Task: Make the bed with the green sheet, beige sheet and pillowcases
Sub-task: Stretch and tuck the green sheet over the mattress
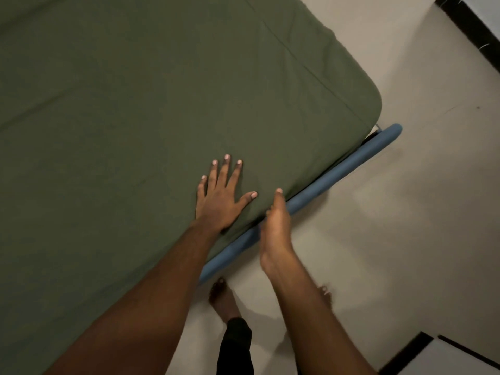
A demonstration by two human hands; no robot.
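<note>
A plain olive green sheet (135,104) lies spread over the mattress of the bed and fills most of the view, smooth apart from a few long creases running towards the rounded far corner. The left hand (219,201) rests palm down on the sheet just inside the near edge, its fingers straight and fanned, so its grip is released and the cloth lies flat beneath it. The right hand (276,228), somewhat blurred, stands edge-on against the side of the bed just beside the left, its thumb pointing up and touching the sheet's edge. Its fingers are hidden below that edge, so I cannot tell whether its grip holds the cloth. A blue padded tubular bed rail (351,163) runs along under the edge. A bare foot (221,296) stands on the pale tiled floor (405,239).
</note>
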